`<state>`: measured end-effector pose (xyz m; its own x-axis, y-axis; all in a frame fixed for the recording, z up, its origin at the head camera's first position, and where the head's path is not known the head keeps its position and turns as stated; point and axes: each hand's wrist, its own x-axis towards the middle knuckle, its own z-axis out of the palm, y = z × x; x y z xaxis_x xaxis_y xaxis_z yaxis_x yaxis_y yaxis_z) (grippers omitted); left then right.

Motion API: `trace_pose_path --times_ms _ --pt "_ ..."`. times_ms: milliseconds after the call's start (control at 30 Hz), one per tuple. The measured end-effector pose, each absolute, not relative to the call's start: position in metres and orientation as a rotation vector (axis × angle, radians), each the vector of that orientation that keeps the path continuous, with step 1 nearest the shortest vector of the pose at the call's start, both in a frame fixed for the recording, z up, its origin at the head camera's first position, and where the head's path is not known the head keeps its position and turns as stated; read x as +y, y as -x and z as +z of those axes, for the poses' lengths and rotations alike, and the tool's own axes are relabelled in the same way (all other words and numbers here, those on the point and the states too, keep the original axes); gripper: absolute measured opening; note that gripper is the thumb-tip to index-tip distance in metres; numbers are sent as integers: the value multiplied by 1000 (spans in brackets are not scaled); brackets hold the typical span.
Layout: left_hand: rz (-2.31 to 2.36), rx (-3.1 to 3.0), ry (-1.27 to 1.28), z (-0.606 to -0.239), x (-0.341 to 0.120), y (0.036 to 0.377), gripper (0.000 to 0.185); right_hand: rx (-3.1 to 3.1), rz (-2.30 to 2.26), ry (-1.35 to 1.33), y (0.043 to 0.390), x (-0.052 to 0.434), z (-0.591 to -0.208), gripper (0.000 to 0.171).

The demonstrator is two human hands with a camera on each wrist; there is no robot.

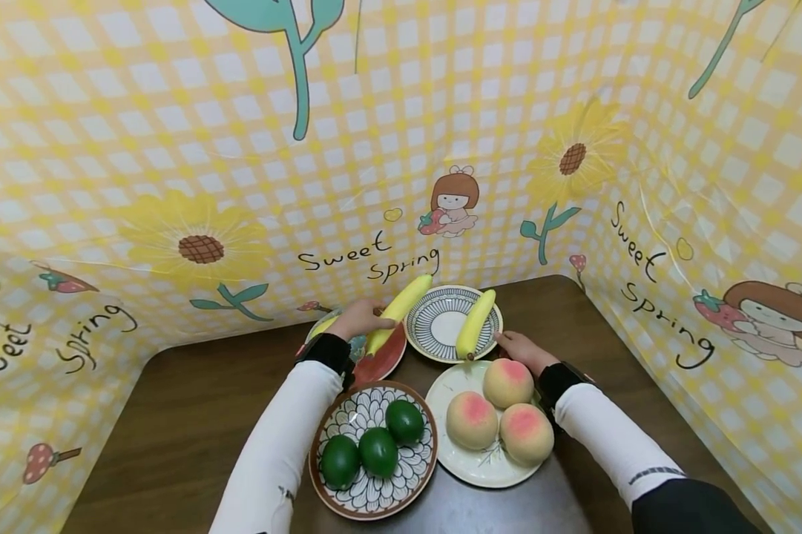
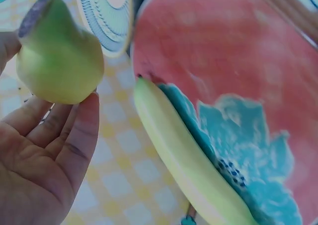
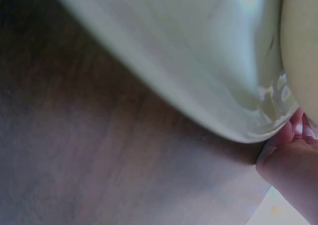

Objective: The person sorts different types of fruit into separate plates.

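Note:
My left hand [image 1: 362, 319] grips a yellow banana [image 1: 407, 300] above the red plate [image 1: 394, 350]. In the left wrist view this banana [image 2: 62, 66] appears end-on, with its greenish stem end between thumb and fingers. Another banana [image 2: 184, 150] lies on the red plate beside a blue flower pattern; in the head view my left hand partly covers it. A further banana [image 1: 475, 326] rests on the right side of the striped plate [image 1: 434, 326]. At that plate's right rim, my right hand [image 1: 526, 351] holds the edge; its fingertips are partly hidden in the right wrist view.
Nearer to me, a cream plate [image 1: 444, 452] carries three peaches [image 1: 507, 382]. To its left, a brown-rimmed petal-pattern plate [image 1: 347, 500] holds three dark green fruits [image 1: 378, 451]. The plates stand close together on a brown wooden table [image 1: 194, 415], with yellow checked cloth [image 1: 347, 178] around it.

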<state>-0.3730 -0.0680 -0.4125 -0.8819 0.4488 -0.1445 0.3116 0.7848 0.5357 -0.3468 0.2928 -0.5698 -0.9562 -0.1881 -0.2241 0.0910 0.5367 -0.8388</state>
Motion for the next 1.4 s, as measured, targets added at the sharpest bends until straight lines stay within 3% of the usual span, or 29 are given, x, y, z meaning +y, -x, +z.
trace_pose_path --times_ms 133,700,767,967,1033,1267,1400 --pt "760 2728 -567 -411 -52 374 38 2507 -1351 -10 320 276 -531 46" --pt "1003 2683 -365 -452 22 384 55 2471 -1428 -27 313 270 -517 43" --pt "974 2686 -346 -456 27 383 56 2468 -1446 -12 322 273 -531 46" --pt "949 2715 -374 -472 36 382 57 2466 -1534 172 382 304 -636 61" --pt "934 2722 -371 -475 40 382 57 2472 -1523 165 386 306 -645 61" --pt "920 2697 -304 -479 53 378 54 2463 -1502 -16 333 276 -552 46" --pt "930 2692 -295 -482 59 378 55 2513 -1437 -50 322 274 -534 42"
